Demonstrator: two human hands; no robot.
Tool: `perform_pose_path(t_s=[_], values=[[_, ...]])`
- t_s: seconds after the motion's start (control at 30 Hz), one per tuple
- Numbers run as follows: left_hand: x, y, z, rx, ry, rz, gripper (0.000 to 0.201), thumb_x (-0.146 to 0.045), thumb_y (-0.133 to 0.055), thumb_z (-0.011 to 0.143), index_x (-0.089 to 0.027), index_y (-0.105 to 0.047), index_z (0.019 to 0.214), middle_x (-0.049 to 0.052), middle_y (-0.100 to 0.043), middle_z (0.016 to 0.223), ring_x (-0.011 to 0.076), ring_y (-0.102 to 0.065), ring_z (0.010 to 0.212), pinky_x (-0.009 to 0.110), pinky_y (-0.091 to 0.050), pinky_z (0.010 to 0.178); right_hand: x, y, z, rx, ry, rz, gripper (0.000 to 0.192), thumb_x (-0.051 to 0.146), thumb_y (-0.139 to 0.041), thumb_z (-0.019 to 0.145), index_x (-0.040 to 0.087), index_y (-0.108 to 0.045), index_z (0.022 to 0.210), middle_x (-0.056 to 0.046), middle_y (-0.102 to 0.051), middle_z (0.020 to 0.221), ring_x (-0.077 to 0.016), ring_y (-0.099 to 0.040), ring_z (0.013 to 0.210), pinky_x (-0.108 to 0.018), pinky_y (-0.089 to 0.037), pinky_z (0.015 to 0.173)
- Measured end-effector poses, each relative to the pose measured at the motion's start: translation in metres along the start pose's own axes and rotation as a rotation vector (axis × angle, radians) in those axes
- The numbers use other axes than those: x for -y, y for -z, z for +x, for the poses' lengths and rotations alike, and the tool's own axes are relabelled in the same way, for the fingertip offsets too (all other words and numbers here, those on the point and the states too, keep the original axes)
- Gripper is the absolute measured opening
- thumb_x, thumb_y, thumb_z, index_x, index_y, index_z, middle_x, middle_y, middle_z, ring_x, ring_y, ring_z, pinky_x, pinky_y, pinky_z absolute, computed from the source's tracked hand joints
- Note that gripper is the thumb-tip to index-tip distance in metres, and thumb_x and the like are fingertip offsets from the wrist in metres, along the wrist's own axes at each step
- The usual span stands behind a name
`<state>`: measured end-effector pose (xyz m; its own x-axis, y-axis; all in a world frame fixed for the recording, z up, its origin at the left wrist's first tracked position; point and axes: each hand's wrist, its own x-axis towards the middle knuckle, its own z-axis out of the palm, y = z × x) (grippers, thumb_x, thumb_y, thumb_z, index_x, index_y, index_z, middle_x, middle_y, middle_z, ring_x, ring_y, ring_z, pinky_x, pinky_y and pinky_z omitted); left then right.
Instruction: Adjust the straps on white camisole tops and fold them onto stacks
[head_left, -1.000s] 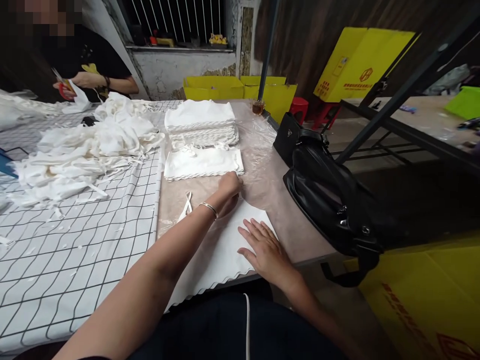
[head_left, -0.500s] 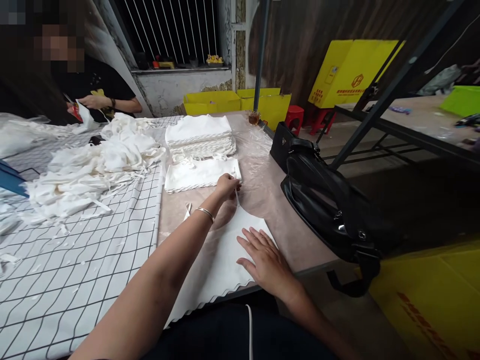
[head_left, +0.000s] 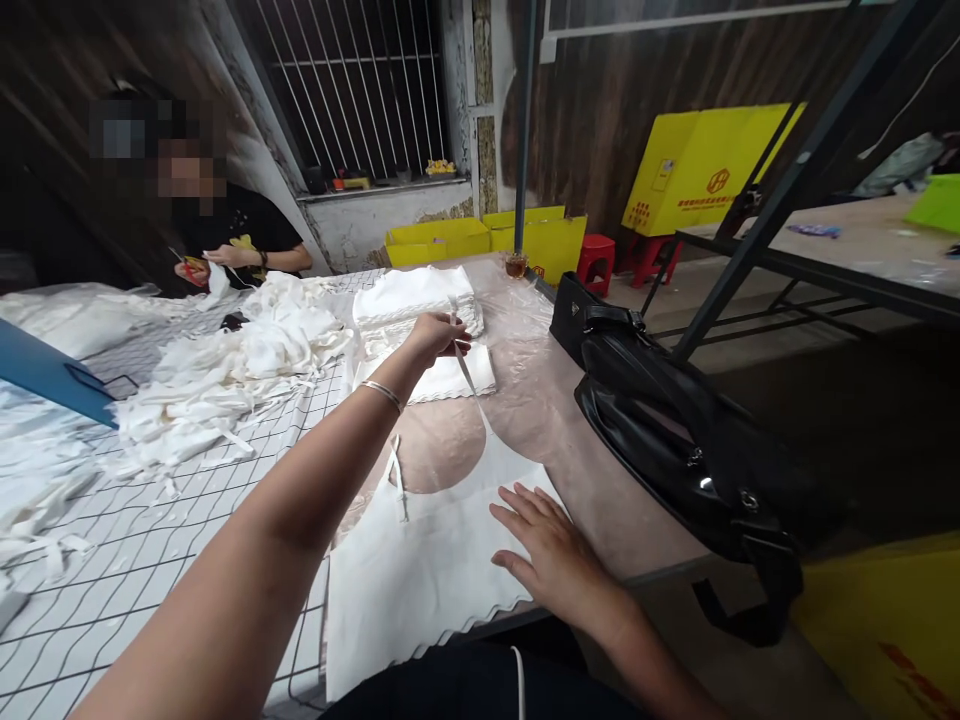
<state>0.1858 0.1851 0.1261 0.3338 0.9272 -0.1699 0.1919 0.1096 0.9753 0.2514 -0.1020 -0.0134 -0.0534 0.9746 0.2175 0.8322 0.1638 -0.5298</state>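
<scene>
**A:** Where is your left hand point(head_left: 433, 336)?

**B:** Your left arm is stretched out over the table point(head_left: 600, 480), and the thumb and fingertips are pinched shut on a thin white strap point(head_left: 465, 370). The strap runs down and toward you from the pinch to the upper right corner of the white cloth piece point(head_left: 427, 570).

**A:** And the cloth itself?

**B:** It lies flat at the near edge of the table, right in front of you, its wavy hem hanging just over the edge. A second strap point(head_left: 397, 478) lies loose at its upper left corner.

**A:** What about your right hand point(head_left: 551, 555)?

**B:** It lies palm down on the right side of the cloth, fingers spread and flat. It grips nothing; it only presses on the fabric.

**A:** What else is around you?

**B:** Just past your left hand there is a tall stack of folded white pieces point(head_left: 416, 298), with a lower stack point(head_left: 450, 378) in front of it. To the left, a loose heap of white fabric point(head_left: 225, 375) lies on a checked sheet point(head_left: 135, 560). A black bag point(head_left: 675, 430) sits at the right edge of the table. Across the table, another person point(head_left: 225, 235) holds something at chest height; what it is I cannot tell.
</scene>
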Motion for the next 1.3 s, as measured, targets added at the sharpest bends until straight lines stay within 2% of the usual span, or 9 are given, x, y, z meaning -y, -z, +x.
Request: perform_pose_path(t_s=[0.2, 0.33, 0.43, 0.53, 0.67, 0.83, 0.93, 1.03, 1.3], values=[[-0.019, -0.004, -0.034, 0.047, -0.083, 0.107, 0.010, -0.001, -0.054, 0.083, -0.011, -0.055, 0.081, 0.006, -0.066, 0.061, 0.0156, -0.064, 0.053, 0.042, -0.059, 0.074, 0.001, 0.043, 0.071, 0.045, -0.353, 0.812, 0.027, 0.040, -0.063, 0.087, 0.014, -0.067, 0.081, -0.007, -0.070, 0.079, -0.0183, -0.065, 0.074, -0.033, -0.053, 0.074], [-0.020, -0.009, -0.079, 0.061, -0.194, 0.074, 0.010, -0.007, -0.050, 0.087, -0.013, -0.054, 0.094, 0.009, -0.070, 0.078, 0.0156, -0.068, 0.064, 0.040, -0.058, 0.075, 0.018, 0.059, 0.111, 0.180, -0.528, 1.444, 0.039, 0.047, -0.050, 0.095, 0.013, -0.066, 0.088, -0.010, -0.071, 0.087, -0.0158, -0.066, 0.076, -0.031, -0.053, 0.081], [-0.012, 0.004, -0.121, 0.391, -0.381, 0.264, 0.027, -0.012, -0.062, 0.080, -0.016, -0.057, 0.107, 0.009, -0.071, 0.102, 0.0188, -0.069, 0.094, 0.036, -0.053, 0.089, 0.019, 0.066, 0.116, 0.174, -0.615, 1.687, 0.046, 0.046, -0.033, 0.102, 0.014, -0.064, 0.089, -0.010, -0.071, 0.088, -0.0164, -0.067, 0.080, -0.031, -0.053, 0.084], [0.005, 0.023, -0.141, 0.625, -0.499, 0.548, 0.040, -0.019, -0.071, 0.074, -0.020, -0.063, 0.113, 0.007, -0.066, 0.121, 0.0219, -0.058, 0.119, 0.034, -0.045, 0.102, 0.006, 0.072, 0.106, 0.114, -0.728, 1.695, 0.037, 0.034, -0.036, 0.102, 0.015, -0.063, 0.087, -0.005, -0.068, 0.074, -0.0139, -0.065, 0.067, -0.027, -0.054, 0.072], [0.054, 0.023, -0.129, 0.400, -0.418, 0.752, 0.033, -0.023, -0.063, 0.080, -0.019, -0.066, 0.113, 0.009, -0.065, 0.123, 0.0227, -0.059, 0.115, 0.033, -0.046, 0.097, -0.010, 0.077, 0.083, 0.173, -0.760, 1.527, 0.025, 0.025, -0.045, 0.098, 0.015, -0.063, 0.085, -0.002, -0.064, 0.064, -0.0114, -0.059, 0.055, -0.023, -0.050, 0.058], [0.110, -0.019, -0.116, 0.349, -0.428, 0.970, 0.032, -0.030, -0.066, 0.080, -0.020, -0.071, 0.110, 0.011, -0.065, 0.118, 0.0305, -0.057, 0.113, 0.047, -0.038, 0.098, -0.015, 0.078, 0.058, 0.298, -0.610, 1.150, 0.022, 0.035, -0.061, 0.089, 0.014, -0.066, 0.085, -0.004, -0.067, 0.071, -0.0129, -0.059, 0.059, -0.025, -0.049, 0.059], [0.118, -0.031, -0.118, 0.277, -0.425, 0.942, 0.023, -0.025, -0.056, 0.086, -0.023, -0.076, 0.097, 0.008, -0.069, 0.104, 0.0286, -0.057, 0.106, 0.050, -0.034, 0.097, -0.023, 0.081, 0.050, 0.390, -0.530, 0.843, 0.028, 0.041, -0.075, 0.077, 0.014, -0.068, 0.075, -0.003, -0.067, 0.071, -0.0140, -0.059, 0.065, -0.024, -0.046, 0.060], [0.116, -0.029, -0.122, 0.228, -0.416, 0.842, 0.024, -0.029, -0.054, 0.088, -0.023, -0.077, 0.093, 0.007, -0.069, 0.095, 0.0262, -0.057, 0.101, 0.047, -0.033, 0.095, -0.031, 0.082, 0.053, 0.302, -0.530, 0.693, 0.032, 0.045, -0.075, 0.076, 0.015, -0.068, 0.067, -0.002, -0.066, 0.069, -0.0146, -0.059, 0.068, -0.024, -0.046, 0.063], [0.114, -0.026, -0.127, 0.208, -0.375, 0.810, 0.031, -0.031, -0.050, 0.089, -0.020, -0.076, 0.077, 0.007, -0.067, 0.091, 0.0241, -0.057, 0.096, 0.046, -0.033, 0.095, -0.030, 0.053, 0.086, 0.296, -0.604, 1.033, 0.031, 0.042, -0.077, 0.075, 0.012, -0.069, 0.073, -0.004, -0.065, 0.068, -0.0104, -0.055, 0.062, -0.020, -0.038, 0.055]])
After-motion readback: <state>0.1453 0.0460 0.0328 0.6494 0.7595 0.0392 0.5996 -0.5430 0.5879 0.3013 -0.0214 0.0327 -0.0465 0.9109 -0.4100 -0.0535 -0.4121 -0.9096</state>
